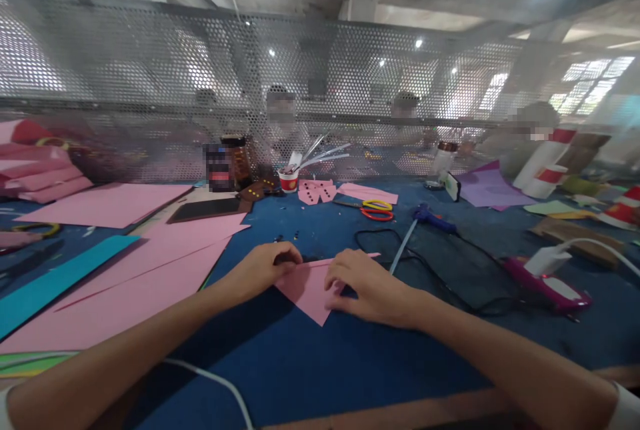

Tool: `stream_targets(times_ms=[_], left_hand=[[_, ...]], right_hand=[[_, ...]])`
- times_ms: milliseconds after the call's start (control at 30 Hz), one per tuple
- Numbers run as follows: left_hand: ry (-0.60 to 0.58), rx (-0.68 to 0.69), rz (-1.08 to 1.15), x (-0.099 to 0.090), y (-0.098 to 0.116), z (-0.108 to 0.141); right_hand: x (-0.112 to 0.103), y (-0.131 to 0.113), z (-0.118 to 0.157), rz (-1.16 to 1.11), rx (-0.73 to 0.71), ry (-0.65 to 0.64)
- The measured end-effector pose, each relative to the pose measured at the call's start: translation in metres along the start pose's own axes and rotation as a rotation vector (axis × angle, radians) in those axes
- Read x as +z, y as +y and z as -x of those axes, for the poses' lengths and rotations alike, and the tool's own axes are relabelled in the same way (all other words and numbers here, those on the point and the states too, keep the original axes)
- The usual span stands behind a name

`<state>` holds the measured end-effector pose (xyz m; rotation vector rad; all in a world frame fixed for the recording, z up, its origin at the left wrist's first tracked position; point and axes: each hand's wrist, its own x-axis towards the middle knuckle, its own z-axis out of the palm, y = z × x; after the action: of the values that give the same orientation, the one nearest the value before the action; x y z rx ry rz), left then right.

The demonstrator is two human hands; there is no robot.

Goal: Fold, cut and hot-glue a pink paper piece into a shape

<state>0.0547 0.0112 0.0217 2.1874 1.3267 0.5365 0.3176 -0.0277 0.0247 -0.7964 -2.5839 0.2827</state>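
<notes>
A small piece of pink paper (310, 290) lies on the blue tabletop in front of me, pointed toward me, with a narrow folded strip along its far edge. My left hand (270, 267) is closed on its left corner, thumb and fingers at the fold. On the right side of the paper rests my right hand (363, 283), its fingers curled over the surface and the thumb near the lower edge. Part of the fold is hidden beneath the right fingers. Just beyond the hands are red and yellow handled scissors (377, 209) and a pink cut-out with dark dots (317, 191).
Large pink sheets (150, 277) and a teal strip (65, 277) cover the left side. A blue glue gun (435, 218) with a black cord and a magenta power strip (550, 287) lie to the right. A paper cup (289, 181) stands before the perforated metal screen (320, 70); people sit behind it.
</notes>
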Motion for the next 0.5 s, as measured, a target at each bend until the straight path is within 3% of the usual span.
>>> stream_targets(times_ms=[133, 500], left_hand=[[0.017, 0.008, -0.004, 0.000, 0.001, 0.001], [0.057, 0.057, -0.086, 0.002, 0.009, 0.006]], right_hand=[[0.003, -0.013, 0.002, -0.032, -0.043, -0.095], [0.008, -0.014, -0.001, 0.069, -0.095, -0.092]])
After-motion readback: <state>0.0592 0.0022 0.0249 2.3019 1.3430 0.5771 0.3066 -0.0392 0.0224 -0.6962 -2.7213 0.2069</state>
